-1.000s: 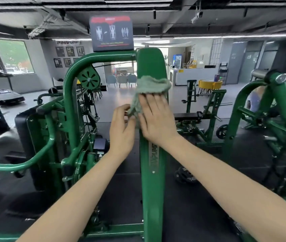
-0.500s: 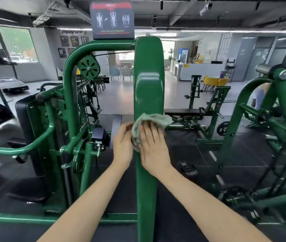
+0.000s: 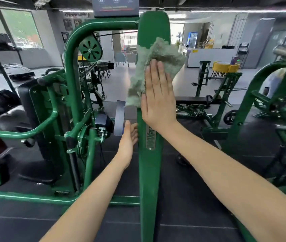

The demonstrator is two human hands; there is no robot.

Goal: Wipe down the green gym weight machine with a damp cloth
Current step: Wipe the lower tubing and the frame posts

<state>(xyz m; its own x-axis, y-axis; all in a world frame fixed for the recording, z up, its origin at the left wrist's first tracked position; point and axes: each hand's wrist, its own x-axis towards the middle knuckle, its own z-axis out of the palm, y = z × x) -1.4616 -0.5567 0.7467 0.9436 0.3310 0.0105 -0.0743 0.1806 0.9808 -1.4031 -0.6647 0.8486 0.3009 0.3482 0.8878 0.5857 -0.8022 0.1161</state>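
Note:
A green upright post (image 3: 150, 172) of the weight machine rises straight in front of me, with a metal label plate under my wrist. A pale green cloth (image 3: 163, 55) is spread over the post's upper part. My right hand (image 3: 158, 96) presses flat on the cloth with straight fingers. My left hand (image 3: 128, 138) is lower, its fingers straight and touching the post's left edge, apart from the cloth. The curved green frame (image 3: 72, 55) with a pulley wheel (image 3: 90, 49) joins the post on the left.
More green machines stand at the right (image 3: 264, 95) and a bench (image 3: 191, 100) behind the post. A black padded seat back (image 3: 27, 105) and a green handle bar (image 3: 25, 133) are at the left. Treadmills line the far left window. The floor is dark rubber.
My right hand has slid the cloth up the post from mid height. My left hand has let go of the cloth and dropped lower along the post's left edge.

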